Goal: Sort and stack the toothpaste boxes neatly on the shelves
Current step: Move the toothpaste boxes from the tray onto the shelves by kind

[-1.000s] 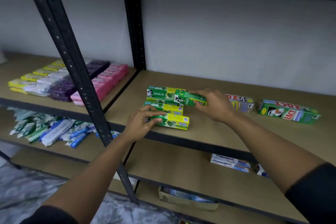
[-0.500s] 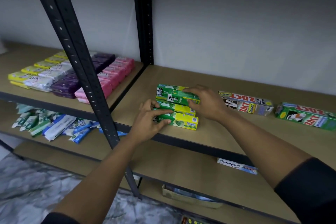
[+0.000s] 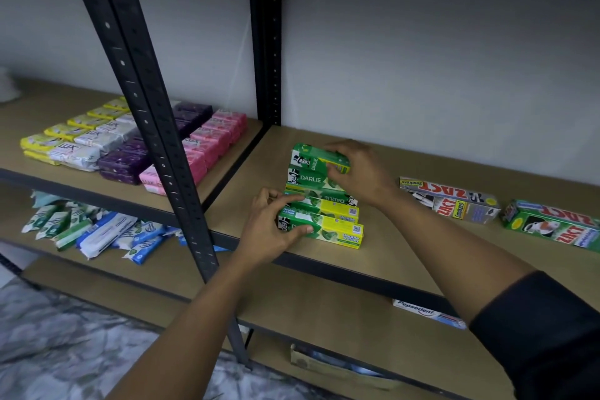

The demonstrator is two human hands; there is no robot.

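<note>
Two grips square the Darlie boxes (image 3: 311, 178) on the shelf (image 3: 259, 172). Our left hand (image 3: 269, 227) pinches the front box (image 3: 337, 230); our right hand (image 3: 360, 172) clasps the rear box (image 3: 308, 156) (aligning ends, we judge).

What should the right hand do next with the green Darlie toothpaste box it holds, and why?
Probably lower the green Darlie toothpaste box flat and square it with the row. The right hand grips it at the back, skewed against the green-and-yellow Darlie boxes in front; the left hand holds the front box by its left end.
</note>
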